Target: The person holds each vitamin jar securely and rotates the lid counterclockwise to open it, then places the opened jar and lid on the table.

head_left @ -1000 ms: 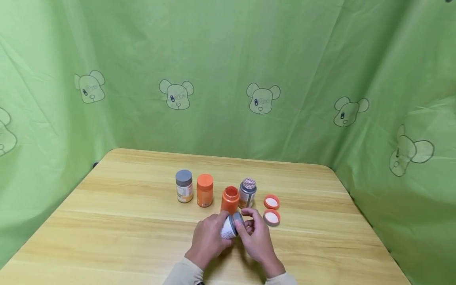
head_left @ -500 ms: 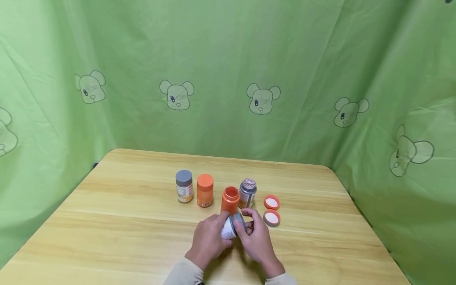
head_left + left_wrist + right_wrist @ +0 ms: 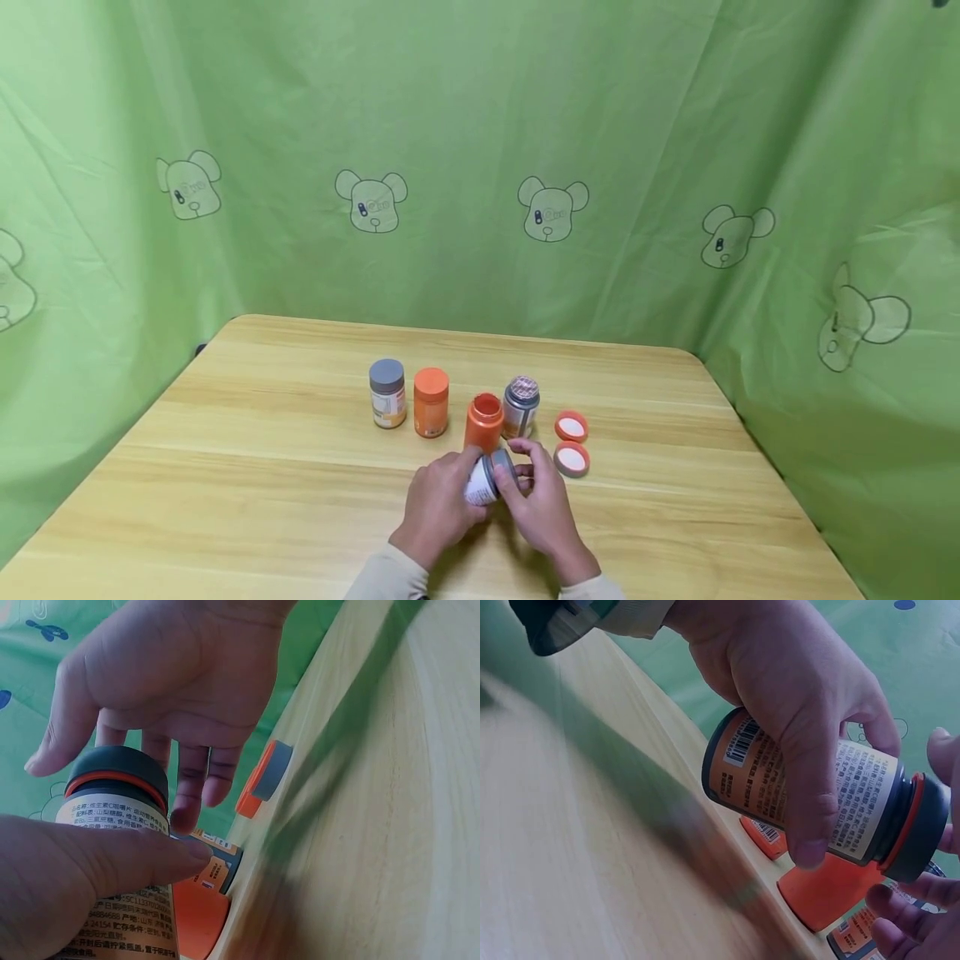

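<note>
My left hand (image 3: 441,500) grips a supplement bottle (image 3: 780,787) by its printed label, its thumb (image 3: 142,851) across the front. The bottle is tilted, with its grey cap (image 3: 120,766) toward my right hand (image 3: 542,500). An orange ring shows at the cap's lower edge. My right hand's fingers reach around the far side of the cap, while its thumb stands off from the cap in both wrist views. Just beyond my hands stands an uncapped orange bottle (image 3: 485,421). Beside it is a grey bottle (image 3: 521,408) with a patterned seal over its mouth.
To the left on the wooden table (image 3: 262,483) stand a capped grey bottle (image 3: 387,393) and a capped orange bottle (image 3: 431,402). Two removed lids, one orange (image 3: 572,427) and one grey with an orange rim (image 3: 572,459), lie inner side up at right. A green curtain (image 3: 465,100) surrounds the table.
My right hand's thumb and fingers shift slightly at the cap. My left hand and the bottle stay almost in place, and the other bottles and lids have not moved.
</note>
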Available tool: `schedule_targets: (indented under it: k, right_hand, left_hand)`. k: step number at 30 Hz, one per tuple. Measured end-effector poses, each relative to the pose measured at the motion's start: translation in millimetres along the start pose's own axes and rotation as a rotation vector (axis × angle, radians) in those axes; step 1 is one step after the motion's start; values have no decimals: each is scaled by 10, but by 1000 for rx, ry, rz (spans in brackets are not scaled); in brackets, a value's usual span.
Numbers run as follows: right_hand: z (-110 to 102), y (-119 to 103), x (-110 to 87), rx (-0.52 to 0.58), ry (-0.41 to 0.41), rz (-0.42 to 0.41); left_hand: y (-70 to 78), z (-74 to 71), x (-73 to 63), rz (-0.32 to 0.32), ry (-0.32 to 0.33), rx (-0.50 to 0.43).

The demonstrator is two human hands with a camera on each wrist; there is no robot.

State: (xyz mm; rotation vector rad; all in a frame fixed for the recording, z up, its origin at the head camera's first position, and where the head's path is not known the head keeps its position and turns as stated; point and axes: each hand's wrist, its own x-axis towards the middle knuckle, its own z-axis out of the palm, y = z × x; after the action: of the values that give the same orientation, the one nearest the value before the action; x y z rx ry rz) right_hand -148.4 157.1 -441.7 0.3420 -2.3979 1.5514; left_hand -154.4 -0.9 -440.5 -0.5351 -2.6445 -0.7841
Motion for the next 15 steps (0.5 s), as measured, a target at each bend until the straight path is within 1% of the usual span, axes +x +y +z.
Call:
schedule_targets:
  k: [5,8,10,15]
  right_hand:
    - [3,-15,11,-4,-3,55]
    - [1,-16,13,-7,-6,69]
    - [-1,-18,9,3,-6,60]
    - [-4,-29,-7,42,-18,-21]
  left_hand:
    - [6,-1,-3,-1,-2,2]
    - [5,-3,-1,-13,-15,0]
    - [3,-4,0,-21,-21,1]
    - [-6,-4,1,-22,-21,-1]
